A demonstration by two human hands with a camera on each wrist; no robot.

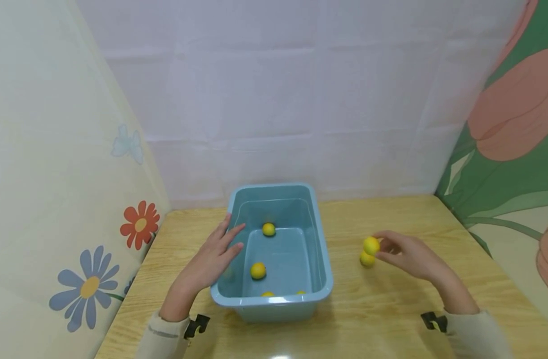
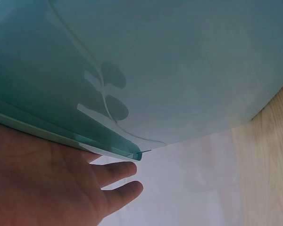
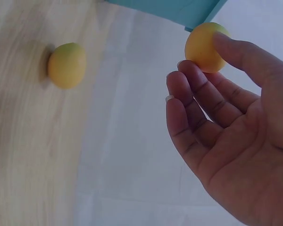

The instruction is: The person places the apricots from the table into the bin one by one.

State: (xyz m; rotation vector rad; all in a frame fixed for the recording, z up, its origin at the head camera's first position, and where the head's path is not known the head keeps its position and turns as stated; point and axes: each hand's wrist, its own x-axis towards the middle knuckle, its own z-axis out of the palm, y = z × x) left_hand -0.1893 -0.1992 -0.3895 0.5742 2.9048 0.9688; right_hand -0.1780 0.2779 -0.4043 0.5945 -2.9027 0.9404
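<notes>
My right hand [image 1: 410, 254] pinches a small yellow citrus fruit [image 1: 371, 246] between thumb and fingertips, above the table. The right wrist view shows this held citrus fruit [image 3: 205, 47] apart from a second citrus fruit [image 3: 67, 66], which lies on the wood. Over the left rim of a blue plastic basin [image 1: 274, 301] lies my left hand [image 1: 211, 259], its fingers extended and holding no fruit. Inside the basin, one citrus fruit [image 1: 268, 229] sits near the far end and another citrus fruit [image 1: 258, 270] nearer the front. Two more beside the front wall are mostly hidden by the rim.
The light wooden table [image 1: 345, 319] carries the basin left of centre. A white cloth [image 1: 265, 99] hangs behind it. Flower-printed panels stand at the left [image 1: 54, 174] and right [image 1: 516, 174] sides of the table.
</notes>
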